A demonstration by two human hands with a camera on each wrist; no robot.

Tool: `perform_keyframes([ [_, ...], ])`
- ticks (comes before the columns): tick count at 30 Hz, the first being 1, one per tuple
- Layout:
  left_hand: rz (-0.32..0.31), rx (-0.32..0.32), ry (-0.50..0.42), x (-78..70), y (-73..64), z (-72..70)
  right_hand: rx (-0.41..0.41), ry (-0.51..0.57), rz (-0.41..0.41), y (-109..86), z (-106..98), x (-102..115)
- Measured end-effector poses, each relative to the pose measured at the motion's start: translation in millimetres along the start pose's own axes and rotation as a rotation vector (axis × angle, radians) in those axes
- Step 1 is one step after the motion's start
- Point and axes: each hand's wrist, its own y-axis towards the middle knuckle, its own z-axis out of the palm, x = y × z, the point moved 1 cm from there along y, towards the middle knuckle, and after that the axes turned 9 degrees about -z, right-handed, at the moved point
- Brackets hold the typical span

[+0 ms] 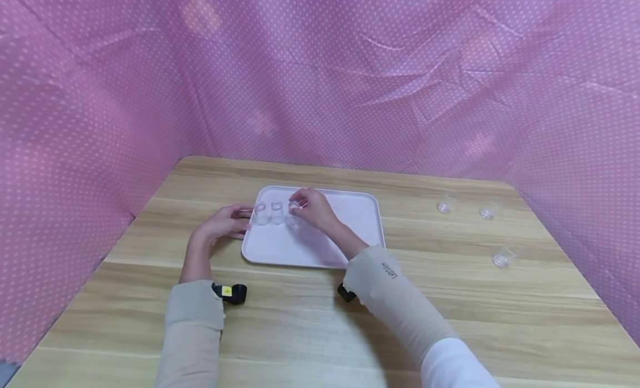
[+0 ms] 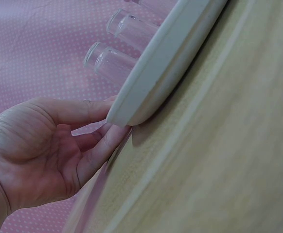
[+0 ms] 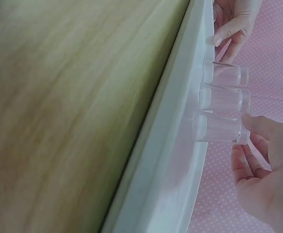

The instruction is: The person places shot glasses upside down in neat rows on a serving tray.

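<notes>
A white tray (image 1: pixel 310 250) lies on the table, with three clear cups lined up along its left part. Each cup shows two rims, one above the other. At the tray's left edge my left hand (image 1: pixel 223 222) grips the rim; the left wrist view has thumb and fingers (image 2: pixel 102 145) on the tray's corner. My right hand (image 1: pixel 314 210) pinches the upper end of the rightmost cup (image 3: pixel 221 127) between thumb and fingers. That cup stands upright on the tray, close beside the middle cup (image 1: pixel 277 214). The leftmost cup (image 1: pixel 261 215) is nearest my left hand.
Three more clear cups stand on the wooden table (image 1: pixel 450 299) to the right: a back one (image 1: pixel 444 207), one farther right (image 1: pixel 487 213) and a nearer one (image 1: pixel 501 259). Pink dotted cloth (image 1: pixel 320 99) hangs behind and at both sides.
</notes>
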Motion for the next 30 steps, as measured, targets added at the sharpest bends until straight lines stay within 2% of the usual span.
perform_keyframes([
  [6, 0.001, 0.003, 0.002, -0.4, 1.0, 2.1, 0.014, -0.021, 0.008, -0.8, -10, -1],
  [12, -0.003, 0.003, -0.007, 0.1, 1.4, 3.0, -0.008, -0.005, 0.012, -5.8, -37, -6],
  [19, -0.012, -0.008, -0.008, 1.0, -1.6, 1.9, -0.044, -0.03, 0.084, -21.7, -81, -33],
  [30, -0.037, -0.007, -0.026, -1.4, -1.4, 5.1, -0.116, -0.051, 0.234, -67.2, -158, -82],
])
